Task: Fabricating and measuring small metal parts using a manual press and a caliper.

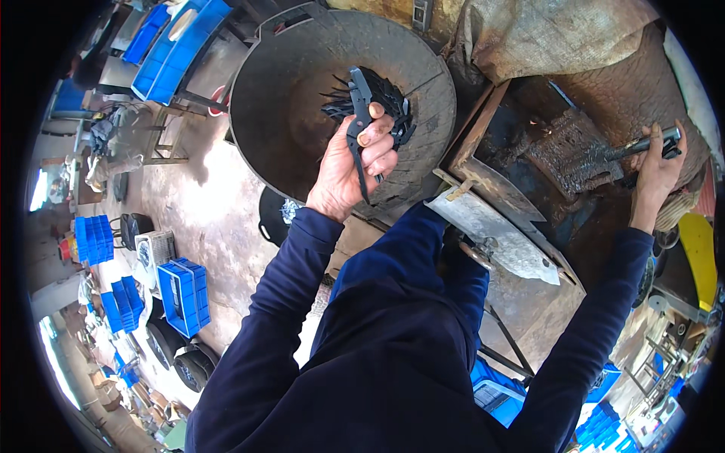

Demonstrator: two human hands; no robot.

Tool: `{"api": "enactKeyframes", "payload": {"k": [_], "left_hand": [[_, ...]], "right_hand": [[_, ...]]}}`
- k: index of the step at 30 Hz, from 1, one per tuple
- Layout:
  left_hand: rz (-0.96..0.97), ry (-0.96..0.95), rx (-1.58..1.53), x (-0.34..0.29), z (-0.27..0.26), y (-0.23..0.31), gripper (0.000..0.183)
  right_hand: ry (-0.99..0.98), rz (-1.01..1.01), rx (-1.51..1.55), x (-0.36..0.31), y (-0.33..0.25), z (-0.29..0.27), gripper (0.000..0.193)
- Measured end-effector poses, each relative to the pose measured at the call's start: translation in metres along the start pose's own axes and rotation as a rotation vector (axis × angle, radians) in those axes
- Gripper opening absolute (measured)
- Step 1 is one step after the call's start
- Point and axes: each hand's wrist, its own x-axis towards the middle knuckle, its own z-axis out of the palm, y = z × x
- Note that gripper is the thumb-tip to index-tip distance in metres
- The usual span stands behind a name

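My left hand (349,162) is closed around a dark metal plier-like piece (361,94), whose narrow curved end points down past the palm. It is held over a large round metal basin (276,98). Inside the basin, partly behind this hand, lies a heap of similar black metal pieces (389,94). At the far right, my right hand (658,174) is closed on a dark metal handle (633,148) with a shiny end. The handle reaches toward a brown, sludge-coated slab (570,151) in a grimy metal trough (521,185); how they join is unclear.
A pale sheet-metal flap (495,238) hangs from the trough's near edge, by my legs. Stained cloth (555,38) drapes behind the trough. Blue crates (183,294) stand on the floor at left, and a blue tray (181,49) sits at the upper left.
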Motion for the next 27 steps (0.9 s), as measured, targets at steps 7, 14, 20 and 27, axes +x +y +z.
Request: {"api": "enactKeyframes", "payload": {"k": [7, 14, 20, 27], "left_hand": [[0.022, 0.278, 0.723, -0.009, -0.014, 0.028, 0.022], [0.314, 0.675, 1.586, -0.013, -0.031, 0.042, 0.02], [0.32, 0.318, 1.609, 0.016, 0.018, -0.013, 0.02], [0.051, -0.05, 1.4, 0.054, 0.05, -0.116, 0.017]], "right_hand": [[-0.002, -0.013, -0.008, 0.001, 0.001, 0.0, 0.058], [0.011, -0.025, -0.009, 0.005, 0.006, 0.0, 0.057], [0.019, -0.023, -0.064, 0.001, -0.001, 0.0, 0.056], [0.018, -0.008, -0.033, -0.001, 0.0, 0.003, 0.055]]}}
